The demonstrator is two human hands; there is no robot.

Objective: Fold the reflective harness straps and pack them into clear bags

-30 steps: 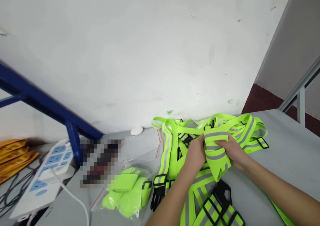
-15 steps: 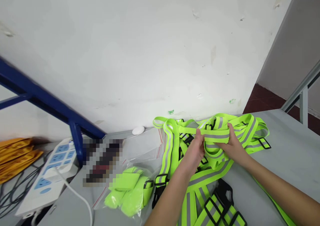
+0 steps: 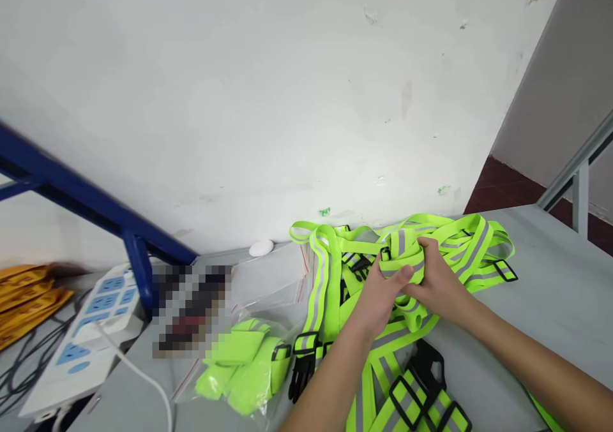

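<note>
Both hands meet over a pile of neon-green reflective straps (image 3: 474, 253) lying on the grey table. My left hand (image 3: 383, 295) is closed on a folded bundle of green strap (image 3: 405, 256), its thumb across the lower front. On the bundle's right side my right hand (image 3: 433, 279) grips it too, fingers partly hidden behind the strap. A small black buckle shows at the bundle's left edge. Below the hands, a black plastic piece (image 3: 428, 368) and strap sliders lie among more straps.
A clear bag (image 3: 249, 362) of folded green straps lies left of the pile, with empty clear bags (image 3: 272, 275) behind. Further left are a white power strip (image 3: 90, 330), a blue metal frame (image 3: 90, 205) and orange material (image 3: 31, 298). A white wall stands behind.
The strap stretched between my hands is now gathered into a compact bundle. My hands have come closer together, and my left thumb has moved over the front.
</note>
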